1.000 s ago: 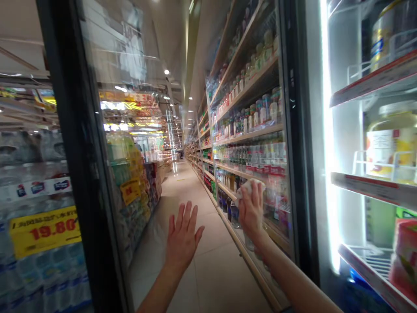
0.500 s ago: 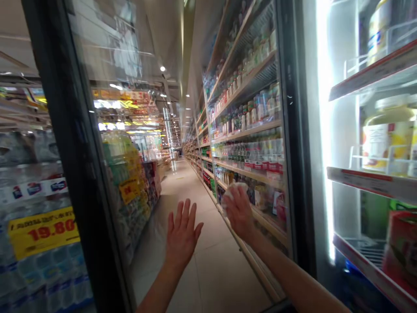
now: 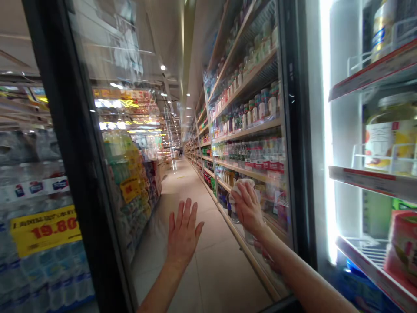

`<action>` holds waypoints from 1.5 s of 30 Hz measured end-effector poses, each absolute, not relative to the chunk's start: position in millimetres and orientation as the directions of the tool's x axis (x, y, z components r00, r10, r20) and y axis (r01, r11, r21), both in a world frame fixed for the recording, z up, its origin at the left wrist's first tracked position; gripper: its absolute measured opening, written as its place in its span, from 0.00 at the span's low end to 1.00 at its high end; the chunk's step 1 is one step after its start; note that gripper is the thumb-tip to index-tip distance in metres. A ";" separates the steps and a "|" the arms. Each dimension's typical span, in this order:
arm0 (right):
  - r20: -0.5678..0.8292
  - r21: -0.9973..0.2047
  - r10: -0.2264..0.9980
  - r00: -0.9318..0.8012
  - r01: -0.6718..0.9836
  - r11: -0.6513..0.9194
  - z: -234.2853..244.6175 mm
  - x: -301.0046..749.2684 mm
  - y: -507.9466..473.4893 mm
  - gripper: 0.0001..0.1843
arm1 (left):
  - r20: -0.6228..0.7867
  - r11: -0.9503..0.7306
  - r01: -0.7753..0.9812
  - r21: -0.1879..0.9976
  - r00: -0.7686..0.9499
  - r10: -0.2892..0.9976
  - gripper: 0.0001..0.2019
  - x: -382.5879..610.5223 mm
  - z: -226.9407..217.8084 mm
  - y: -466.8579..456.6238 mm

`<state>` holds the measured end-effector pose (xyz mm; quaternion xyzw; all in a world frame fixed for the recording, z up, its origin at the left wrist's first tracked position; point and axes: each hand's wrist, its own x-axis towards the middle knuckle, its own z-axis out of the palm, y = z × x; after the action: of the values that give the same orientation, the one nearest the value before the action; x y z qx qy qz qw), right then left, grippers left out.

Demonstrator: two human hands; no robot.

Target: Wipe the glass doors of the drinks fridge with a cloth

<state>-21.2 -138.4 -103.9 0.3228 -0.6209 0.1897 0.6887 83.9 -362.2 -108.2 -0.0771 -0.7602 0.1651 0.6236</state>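
A glass door (image 3: 202, 269) in a black frame (image 3: 65, 143) stands in front of me. Flat against the glass, or very near it, is my left hand (image 3: 183, 234), open with the fingers spread and holding nothing. My right hand (image 3: 249, 206) presses a crumpled white cloth (image 3: 239, 184) to the glass, farther right and slightly higher. Part of the cloth is hidden beneath the palm and fingers. Whether it is cloth or paper is hard to tell.
To the right, a lit cooler holds a large drink bottle (image 3: 387, 134) on wire-fronted shelves, with a red pack (image 3: 404, 248) lower down. Stacked water bottles with a yellow price sign (image 3: 45, 230) stand left. Beyond the glass run an aisle floor (image 3: 176, 182) and bottle-filled shelves (image 3: 247, 126).
My right hand has slid a little to the right across the glass with the white cloth. My left hand has stayed almost where it was.
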 end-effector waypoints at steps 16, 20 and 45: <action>0.974 0.227 -0.157 0.166 -0.643 0.731 -85.5 -20.1 -141.7 0.27 | 0.920 0.927 -0.094 -0.364 -0.191 0.342 0.33 84.5 -108.1 -361.4; 0.975 -0.053 0.177 0.134 -0.633 0.772 -69.5 -38.5 -112.7 0.30 | 0.920 0.925 -0.099 -0.366 -0.186 0.344 0.32 84.0 -109.0 -360.5; 0.977 0.134 0.010 0.214 -0.649 0.749 -42.1 -14.0 -170.0 0.26 | 0.891 0.893 -0.104 -0.437 -0.188 0.414 0.31 90.9 -108.1 -367.2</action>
<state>-14.0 -170.0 -42.1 0.2730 -0.5849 0.2259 0.7296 90.9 -367.2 -108.1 -0.1043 -0.7426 0.2059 0.6287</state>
